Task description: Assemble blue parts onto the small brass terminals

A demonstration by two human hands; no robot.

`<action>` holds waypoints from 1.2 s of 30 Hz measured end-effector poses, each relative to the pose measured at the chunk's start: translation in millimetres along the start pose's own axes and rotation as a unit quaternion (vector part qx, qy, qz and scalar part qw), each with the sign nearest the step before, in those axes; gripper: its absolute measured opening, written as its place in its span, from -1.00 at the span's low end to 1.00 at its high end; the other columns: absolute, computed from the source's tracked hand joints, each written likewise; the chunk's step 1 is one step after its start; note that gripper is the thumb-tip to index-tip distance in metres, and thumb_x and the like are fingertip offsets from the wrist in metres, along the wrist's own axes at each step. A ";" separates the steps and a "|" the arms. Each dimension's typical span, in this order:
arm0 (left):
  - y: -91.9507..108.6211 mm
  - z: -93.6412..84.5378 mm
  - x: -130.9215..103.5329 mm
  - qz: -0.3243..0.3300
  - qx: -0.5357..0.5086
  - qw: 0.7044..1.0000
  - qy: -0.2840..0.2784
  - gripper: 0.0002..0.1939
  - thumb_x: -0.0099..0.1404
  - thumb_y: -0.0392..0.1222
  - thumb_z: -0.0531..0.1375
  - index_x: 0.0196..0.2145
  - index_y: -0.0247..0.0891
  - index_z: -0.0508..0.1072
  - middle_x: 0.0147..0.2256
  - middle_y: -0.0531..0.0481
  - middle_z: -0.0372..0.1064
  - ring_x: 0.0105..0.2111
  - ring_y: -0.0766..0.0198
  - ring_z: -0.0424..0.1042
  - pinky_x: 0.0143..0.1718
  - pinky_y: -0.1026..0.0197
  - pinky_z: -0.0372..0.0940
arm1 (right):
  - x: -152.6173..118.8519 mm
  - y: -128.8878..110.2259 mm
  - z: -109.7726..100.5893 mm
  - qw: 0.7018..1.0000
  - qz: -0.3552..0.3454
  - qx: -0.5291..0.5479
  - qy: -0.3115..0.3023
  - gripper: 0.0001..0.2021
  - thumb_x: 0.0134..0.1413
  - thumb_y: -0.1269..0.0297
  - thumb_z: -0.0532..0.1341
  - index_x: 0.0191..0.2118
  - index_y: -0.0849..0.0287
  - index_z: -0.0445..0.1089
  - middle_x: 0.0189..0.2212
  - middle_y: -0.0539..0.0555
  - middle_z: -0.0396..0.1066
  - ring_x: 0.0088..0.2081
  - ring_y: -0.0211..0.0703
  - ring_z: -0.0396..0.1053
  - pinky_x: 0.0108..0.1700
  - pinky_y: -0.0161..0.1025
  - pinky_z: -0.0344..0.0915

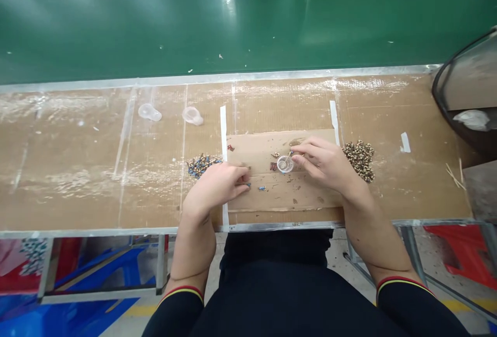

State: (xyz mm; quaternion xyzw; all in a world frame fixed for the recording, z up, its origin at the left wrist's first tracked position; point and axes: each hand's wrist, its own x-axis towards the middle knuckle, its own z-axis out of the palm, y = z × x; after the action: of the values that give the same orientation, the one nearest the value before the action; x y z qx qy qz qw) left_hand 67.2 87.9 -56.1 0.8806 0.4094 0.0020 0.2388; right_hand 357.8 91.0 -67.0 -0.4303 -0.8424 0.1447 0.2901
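Note:
A small clear cup (285, 164) stands on a cardboard sheet (287, 202) taped to the table. At its right rim, my right hand (320, 163) pinches a thin stick or small part, too small to name. My left hand (225, 184) is closed at the sheet's left side, its fingertips at a small blue piece. Another blue piece (262, 188) lies to the right of it. Dark red pieces (273, 166) lie beside the cup, and a few more (231, 148) at the upper left. A blue and brass pile (200, 165) is beside my left hand; a brass pile (360, 160) is right of my right hand.
Two translucent plastic cups (149, 113) (192, 116) lie at the back left. Thin sticks (455, 176) and a strip of white tape (405, 142) are on the right. A black-rimmed container (469, 88) is at the right edge. Beyond the table runs a green surface (248, 21).

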 end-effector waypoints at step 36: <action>40.5 21.3 30.7 0.030 -0.408 0.844 0.347 -0.72 0.25 -0.10 0.40 -0.48 -0.25 0.44 -0.47 0.00 0.56 -0.46 0.31 0.56 -0.43 0.28 0.46 | 1.0 -3.7 10.8 0.999 -0.035 0.021 0.024 -0.80 0.31 0.28 0.23 -0.36 0.13 0.53 -0.44 0.08 0.50 -0.37 -0.15 0.42 -0.33 -0.21 0.39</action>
State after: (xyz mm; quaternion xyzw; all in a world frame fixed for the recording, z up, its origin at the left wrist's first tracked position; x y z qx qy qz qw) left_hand 121.0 78.8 -63.8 0.6569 0.4013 0.4817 0.4189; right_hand 348.4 89.7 -73.3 -0.3976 -0.8467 0.1414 0.3240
